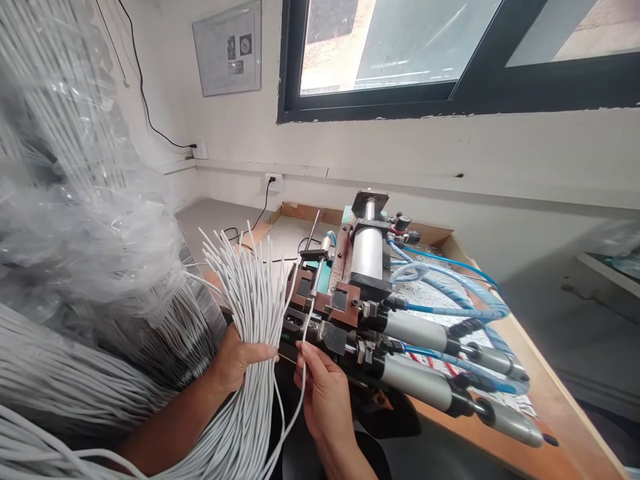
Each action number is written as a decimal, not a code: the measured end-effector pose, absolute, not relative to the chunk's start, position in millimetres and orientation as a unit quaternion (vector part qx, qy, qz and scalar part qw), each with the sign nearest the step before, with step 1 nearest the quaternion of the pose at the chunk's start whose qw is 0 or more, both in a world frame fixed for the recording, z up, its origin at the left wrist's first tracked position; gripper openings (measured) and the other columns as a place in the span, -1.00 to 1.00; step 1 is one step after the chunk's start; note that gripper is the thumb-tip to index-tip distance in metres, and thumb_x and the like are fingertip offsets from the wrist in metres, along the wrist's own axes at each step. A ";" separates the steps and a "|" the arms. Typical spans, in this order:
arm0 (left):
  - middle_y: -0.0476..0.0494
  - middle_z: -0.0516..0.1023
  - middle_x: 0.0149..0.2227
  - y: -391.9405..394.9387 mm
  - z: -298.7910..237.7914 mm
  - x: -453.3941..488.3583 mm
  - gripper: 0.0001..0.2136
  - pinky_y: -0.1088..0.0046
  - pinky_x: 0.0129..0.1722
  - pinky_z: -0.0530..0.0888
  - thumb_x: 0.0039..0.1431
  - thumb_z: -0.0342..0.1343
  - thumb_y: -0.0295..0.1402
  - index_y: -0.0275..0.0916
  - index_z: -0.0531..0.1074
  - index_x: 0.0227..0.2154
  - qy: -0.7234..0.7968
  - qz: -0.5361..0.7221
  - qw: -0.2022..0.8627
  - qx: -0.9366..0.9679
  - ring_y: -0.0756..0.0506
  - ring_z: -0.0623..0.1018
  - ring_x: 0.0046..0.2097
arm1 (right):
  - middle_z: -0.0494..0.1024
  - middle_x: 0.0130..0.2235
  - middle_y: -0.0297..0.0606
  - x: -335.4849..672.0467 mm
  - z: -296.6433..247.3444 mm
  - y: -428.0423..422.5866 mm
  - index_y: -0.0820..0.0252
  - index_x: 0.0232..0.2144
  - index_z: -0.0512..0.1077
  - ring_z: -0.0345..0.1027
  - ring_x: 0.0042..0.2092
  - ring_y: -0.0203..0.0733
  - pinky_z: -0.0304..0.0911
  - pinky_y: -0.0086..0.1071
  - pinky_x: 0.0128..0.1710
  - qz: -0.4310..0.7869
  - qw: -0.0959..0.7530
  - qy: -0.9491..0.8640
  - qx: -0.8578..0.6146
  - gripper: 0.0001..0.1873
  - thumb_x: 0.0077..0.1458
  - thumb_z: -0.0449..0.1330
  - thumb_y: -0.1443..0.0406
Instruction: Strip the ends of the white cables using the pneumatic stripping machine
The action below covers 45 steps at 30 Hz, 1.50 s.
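Observation:
My left hand (239,360) is closed round a thick bundle of white cables (253,293) whose ends fan upward. My right hand (320,387) pinches a single white cable (306,327) and holds its tip at the front jaws of a pneumatic wire machine (345,293) on the bench. The loose length of that cable loops down between my hands. More white cables, partly wrapped in clear plastic (75,220), fill the left of the view.
The machine has silver air cylinders (440,373) and blue hoses (450,280) running right. It stands on a wooden bench (550,393) with cardboard (300,220) behind it. A wall socket (273,180), a window (450,53) and a framed notice (229,48) are beyond.

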<state>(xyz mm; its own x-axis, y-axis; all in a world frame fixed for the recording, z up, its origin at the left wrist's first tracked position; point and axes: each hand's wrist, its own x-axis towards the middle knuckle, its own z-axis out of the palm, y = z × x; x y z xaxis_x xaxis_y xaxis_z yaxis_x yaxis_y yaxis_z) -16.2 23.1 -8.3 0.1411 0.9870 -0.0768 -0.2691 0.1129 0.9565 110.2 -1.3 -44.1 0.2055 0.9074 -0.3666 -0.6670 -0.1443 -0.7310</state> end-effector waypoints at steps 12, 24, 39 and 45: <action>0.02 0.46 -0.61 20.1 -7.4 -15.7 -0.80 0.50 -0.56 0.37 -0.34 0.21 -0.52 -0.33 0.43 -0.51 0.414 0.503 0.626 0.428 0.01 0.40 -0.58 | 0.23 -0.65 -0.45 109.2 -33.1 1.7 0.29 -0.54 0.45 -0.01 -0.64 -0.48 -0.08 -0.56 -0.72 0.663 0.626 -0.085 -0.402 -0.73 -0.34 0.35 0.24; 0.00 0.49 -0.48 4.5 -16.7 -18.7 -0.74 0.45 -0.38 0.40 -0.30 0.16 -0.57 -0.27 0.46 -0.41 0.403 0.491 0.606 0.479 -0.07 0.43 -0.41 | 0.12 -0.69 -0.49 97.9 -37.3 -14.4 0.25 -0.62 0.41 -0.13 -0.63 -0.46 -0.23 -0.52 -0.68 0.629 0.597 -0.272 -0.416 -0.73 -0.23 0.31 0.15; 0.03 0.47 -0.60 6.0 -21.2 -29.4 -0.85 0.49 -0.51 0.38 -0.30 0.18 -0.55 -0.30 0.43 -0.54 0.426 0.511 0.599 0.446 -0.02 0.42 -0.54 | 0.30 -0.68 -0.39 100.8 -50.6 -36.2 0.28 -0.62 0.46 -0.08 -0.66 -0.49 -0.25 -0.52 -0.68 0.632 0.598 -0.195 -0.453 -0.74 -0.28 0.34 0.18; 0.03 0.48 -0.60 4.6 -21.2 -28.7 -0.85 0.50 -0.51 0.38 -0.31 0.18 -0.54 -0.30 0.43 -0.54 0.426 0.509 0.606 0.438 -0.02 0.42 -0.55 | 0.18 -0.73 -0.47 103.5 -44.6 -35.3 0.31 -0.64 0.44 -0.20 -0.68 -0.52 -0.34 -0.51 -0.68 0.662 0.575 -0.161 -0.453 -0.70 -0.37 0.36 0.18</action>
